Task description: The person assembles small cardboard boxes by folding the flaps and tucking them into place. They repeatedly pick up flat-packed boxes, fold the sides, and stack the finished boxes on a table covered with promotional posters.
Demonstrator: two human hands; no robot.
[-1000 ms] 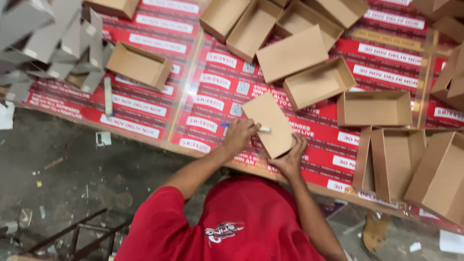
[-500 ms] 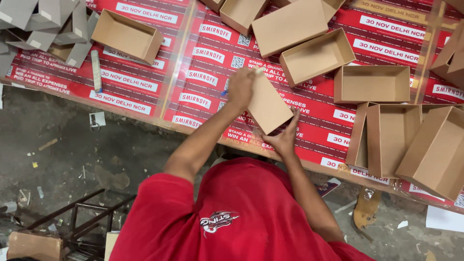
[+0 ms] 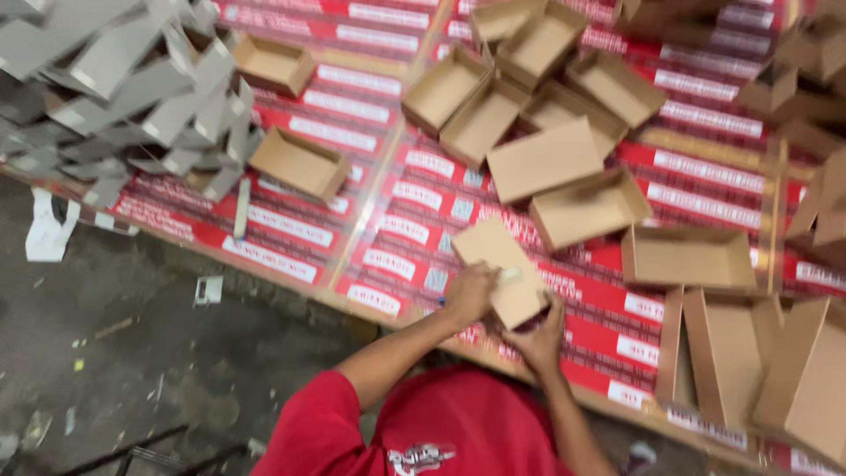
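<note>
- A person in a red shirt bends over a worktable papered in red and white printed sheets, both hands on one brown cardboard box at the near edge
- The left hand lies on the box's near side, fingers curled and pinching a small pale object against the card; what that object is cannot be made out through the blur
- The right hand cups the box's lower corner from beneath, fingers wrapped around the edge and steadying it
- The box sits tilted, its flat bottom turned up toward the camera, just in front of the person's chest
- Finished open trays crowd the table beyond it, some nested against one another; a heap of grey folded card pieces fills the far left corner
- Judged from the grip, the step in hand looks like forming or fixing this one box, with the work about midway
- The next move would call for a firm hold on the corner while the left hand presses along the seam, keeping the walls square
</note>
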